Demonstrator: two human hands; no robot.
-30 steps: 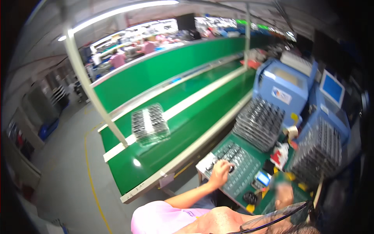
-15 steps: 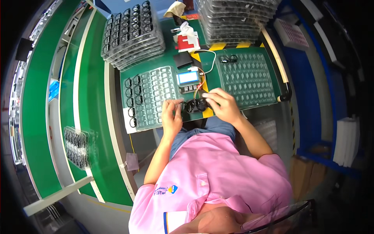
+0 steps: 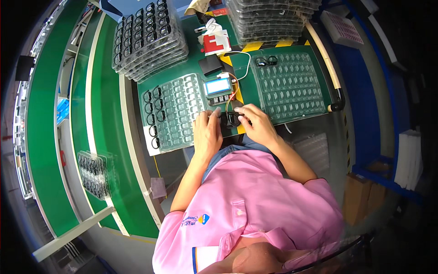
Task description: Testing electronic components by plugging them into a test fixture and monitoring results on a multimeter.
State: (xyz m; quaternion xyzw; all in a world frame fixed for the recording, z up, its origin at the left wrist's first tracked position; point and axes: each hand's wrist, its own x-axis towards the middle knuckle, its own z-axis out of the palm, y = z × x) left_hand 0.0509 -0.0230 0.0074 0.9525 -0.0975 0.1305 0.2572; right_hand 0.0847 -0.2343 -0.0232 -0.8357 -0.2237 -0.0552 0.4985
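At the near edge of the green bench, my right hand (image 3: 259,124) pinches a black wristband (image 3: 234,118), a small looped strap, between thumb and fingers. My left hand (image 3: 208,132) is closed at the other side of a black block-like fixture (image 3: 223,120); its fingertips cover whatever it holds. Just beyond my hands stands a small device with a lit screen (image 3: 217,86), buttons below it and thin wires. To the left, a clear tray (image 3: 180,114) has black wristbands (image 3: 159,104) in its left columns. On the right, another clear tray (image 3: 292,86) carries two black wristbands (image 3: 266,60) at its far-left corner.
Tall stacks of clear trays stand at the back left (image 3: 148,41) and back right (image 3: 267,23). A black box (image 3: 210,65), a white cable (image 3: 249,64) and a red-and-white card (image 3: 216,43) lie between. A padded rail (image 3: 325,57) borders the right side.
My right hand has moved slightly left and closed on the wristband. My left hand has shifted right, with its fingers turned in toward the fixture. The view has shifted slightly.
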